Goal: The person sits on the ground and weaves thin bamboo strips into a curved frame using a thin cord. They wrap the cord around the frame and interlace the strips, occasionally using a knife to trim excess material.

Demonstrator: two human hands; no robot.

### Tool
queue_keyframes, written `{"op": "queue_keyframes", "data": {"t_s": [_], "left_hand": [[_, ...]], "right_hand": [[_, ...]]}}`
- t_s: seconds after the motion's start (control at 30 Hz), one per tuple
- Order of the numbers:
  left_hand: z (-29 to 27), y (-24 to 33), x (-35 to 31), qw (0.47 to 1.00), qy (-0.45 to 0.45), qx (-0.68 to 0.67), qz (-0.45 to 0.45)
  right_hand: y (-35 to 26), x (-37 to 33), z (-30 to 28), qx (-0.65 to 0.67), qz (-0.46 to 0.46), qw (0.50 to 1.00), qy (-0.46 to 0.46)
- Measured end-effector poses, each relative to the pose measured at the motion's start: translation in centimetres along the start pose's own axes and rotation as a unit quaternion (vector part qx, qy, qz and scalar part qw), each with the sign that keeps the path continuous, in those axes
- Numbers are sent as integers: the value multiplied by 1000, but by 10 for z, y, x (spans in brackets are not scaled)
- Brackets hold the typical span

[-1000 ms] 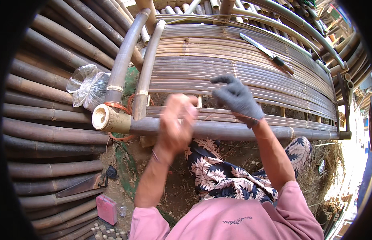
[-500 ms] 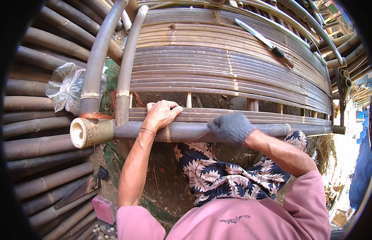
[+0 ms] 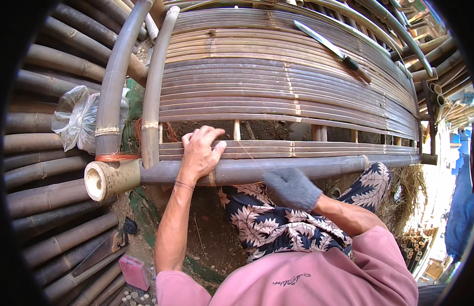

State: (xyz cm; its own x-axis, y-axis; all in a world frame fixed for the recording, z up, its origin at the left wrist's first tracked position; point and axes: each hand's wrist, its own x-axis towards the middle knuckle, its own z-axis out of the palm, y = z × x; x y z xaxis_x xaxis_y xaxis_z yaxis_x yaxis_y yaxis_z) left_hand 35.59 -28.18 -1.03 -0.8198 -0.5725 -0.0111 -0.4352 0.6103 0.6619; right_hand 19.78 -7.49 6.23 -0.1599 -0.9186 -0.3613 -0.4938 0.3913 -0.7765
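My left hand rests over the near bamboo slats of a bamboo bench frame, bare, its fingers bent a little and the thumb apart. No object shows in it. A thin orange strand, wire or cord, runs from the slats beside that hand down toward my right hand. The right hand wears a grey knit glove and is closed on the strand, in front of the thick bamboo rail. Its fingertips are partly hidden. Beyond a gap, wider rows of slats form the bench top.
A long knife with a dark handle lies on the far slats. Orange strands bind the left corner post, beside a clear plastic bag. A handsaw and a pink box lie at lower left. Bamboo poles line the left side.
My right hand has drawn back from the rail toward my lap, and the strand now stretches to it from the slats. My left hand's fingers have lifted and spread slightly.
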Motion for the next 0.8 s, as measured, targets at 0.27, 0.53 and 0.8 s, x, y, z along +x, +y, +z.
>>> {"op": "queue_keyframes", "data": {"t_s": [0.27,0.53,0.8], "left_hand": [[26,65,15,981,54,-18,187],[42,62,46,966,115,180,149],[57,62,32,980,45,153,118]], "right_hand": [[-3,-60,0,109,95,969,202],[116,-135,-93,-272,68,877,390],[174,-38,-129,-360,52,850,381]]}}
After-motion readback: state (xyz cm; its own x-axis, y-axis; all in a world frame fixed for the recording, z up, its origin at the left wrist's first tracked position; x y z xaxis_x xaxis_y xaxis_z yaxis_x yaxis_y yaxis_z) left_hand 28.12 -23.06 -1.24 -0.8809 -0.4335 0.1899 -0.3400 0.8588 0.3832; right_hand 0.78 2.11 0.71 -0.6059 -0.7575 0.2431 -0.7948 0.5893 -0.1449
